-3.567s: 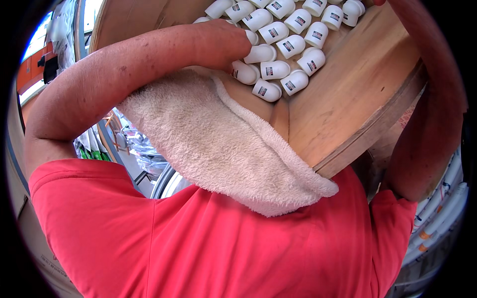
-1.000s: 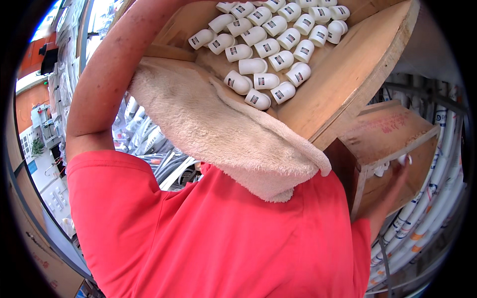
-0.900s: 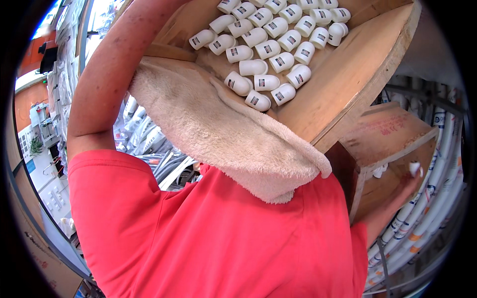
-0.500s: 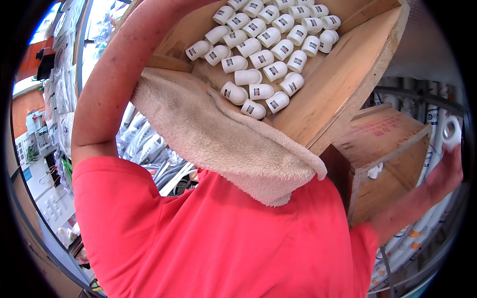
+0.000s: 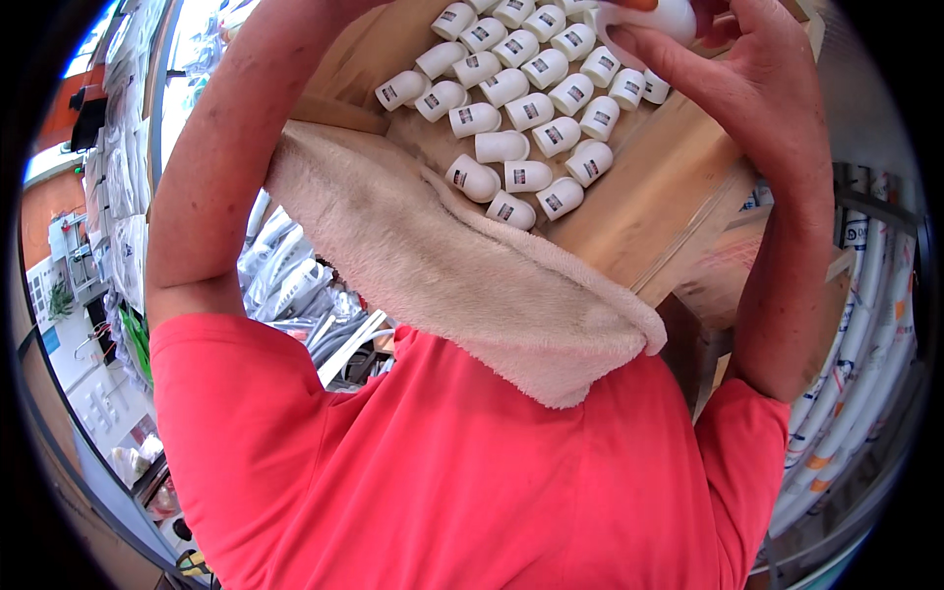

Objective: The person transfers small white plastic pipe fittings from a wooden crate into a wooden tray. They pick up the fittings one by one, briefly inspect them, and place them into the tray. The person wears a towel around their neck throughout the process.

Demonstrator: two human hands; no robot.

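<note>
At the top right, my right hand (image 5: 752,84) has its fingers curled round a white plastic pipe fitting (image 5: 661,20), over the edge of a wooden box. Inside that wooden box (image 5: 664,202) lie many white pipe fittings (image 5: 531,110), each with a rounded end and a small dark label. They lie in loose rows, most with the label up. My left forearm (image 5: 221,147) reaches up past the box's left side, and its hand lies beyond the upper edge of the view. A beige fluffy cloth (image 5: 472,285) hangs over the box's near edge, against my red shirt.
To the right, behind my forearm, stands another wooden crate (image 5: 723,265), partly hidden. Long white pipes (image 5: 870,324) are stacked at the far right. Plastic-wrapped goods (image 5: 290,275) lie beyond my left arm, and bagged items (image 5: 128,197) hang along the left side.
My right hand has swung in from the far right, bringing the white fitting over the box. The box and cloth appear slightly shifted to the right in the view.
</note>
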